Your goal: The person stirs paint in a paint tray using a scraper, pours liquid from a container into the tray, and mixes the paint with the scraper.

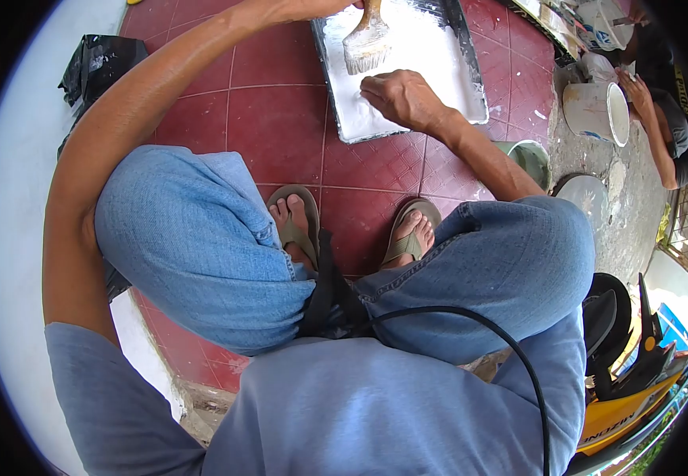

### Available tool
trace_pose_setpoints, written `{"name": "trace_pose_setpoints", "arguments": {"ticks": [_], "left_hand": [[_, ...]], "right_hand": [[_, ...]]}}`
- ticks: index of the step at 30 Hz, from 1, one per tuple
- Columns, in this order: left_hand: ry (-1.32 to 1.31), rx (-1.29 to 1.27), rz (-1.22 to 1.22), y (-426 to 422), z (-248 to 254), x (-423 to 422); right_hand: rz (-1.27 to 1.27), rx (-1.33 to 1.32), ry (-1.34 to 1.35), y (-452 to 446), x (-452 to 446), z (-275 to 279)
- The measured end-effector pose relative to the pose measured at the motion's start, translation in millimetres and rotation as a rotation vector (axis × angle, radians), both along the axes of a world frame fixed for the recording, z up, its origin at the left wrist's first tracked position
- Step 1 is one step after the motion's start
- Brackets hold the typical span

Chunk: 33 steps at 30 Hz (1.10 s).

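Note:
A wide paintbrush [367, 49], its bristles caked white, hangs bristles down over a black paint tray [479, 75] of white paint [431, 40]. My left hand [337, 6] is at the top edge, mostly cut off, closed at the brush handle. Just below the bristles, over the near part of the tray, is my right hand [409, 98]. Its fingers are curled together, and whatever they may pinch is hidden. The tray lies on red floor tiles [276, 119] in front of my sandalled feet.
A greenish bucket [528, 159] stands right of the tray, near a white paint-stained bucket [590, 111]. Another person's hand [637, 95] is beside that bucket. A black plastic bag [102, 67] lies by the white wall at left. A yellow-and-black machine [629, 408] stands at lower right.

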<state>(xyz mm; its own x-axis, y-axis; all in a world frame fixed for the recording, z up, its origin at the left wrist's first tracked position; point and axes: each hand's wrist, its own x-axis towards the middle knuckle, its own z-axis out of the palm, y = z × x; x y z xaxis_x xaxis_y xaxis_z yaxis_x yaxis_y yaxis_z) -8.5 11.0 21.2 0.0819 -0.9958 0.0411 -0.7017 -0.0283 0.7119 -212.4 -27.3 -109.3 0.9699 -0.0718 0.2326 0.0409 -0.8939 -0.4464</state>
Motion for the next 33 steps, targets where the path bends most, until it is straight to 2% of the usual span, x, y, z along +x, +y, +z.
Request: {"name": "trace_pose_setpoints", "arguments": {"ticks": [4, 8, 10, 12, 16, 20, 23, 26, 30, 33], "left_hand": [[0.057, -0.052, 0.016, 2, -4, 3], [0.073, -0.040, 0.004, 2, -5, 4], [0.054, -0.019, 0.003, 0, 0, 1], [0.034, 0.021, 0.031, 1, 4, 0], [0.070, -0.073, -0.003, 3, -5, 6], [0.007, -0.023, -0.001, 0, -2, 3], [0.068, -0.045, -0.021, -3, -6, 5], [0.113, -0.013, 0.003, -1, -6, 4], [0.150, -0.056, -0.009, 0, -9, 6], [0.054, -0.025, 0.020, -1, -6, 0]], "right_hand": [[0.156, 0.095, 0.046, 14, -11, -1], [0.005, 0.040, 0.088, -7, -11, 4], [-0.017, 0.060, -0.011, -5, -1, -2], [0.088, 0.140, -0.058, 7, 2, -6], [0.154, 0.157, 0.084, 5, -15, 7], [0.022, 0.069, 0.041, -8, -7, 6], [0.092, 0.171, -0.005, 6, -7, -5], [0.117, 0.168, 0.110, 5, -30, 0], [-0.105, 0.097, 0.093, -32, -53, 8], [-0.254, 0.133, 0.083, -35, -48, 18]]}}
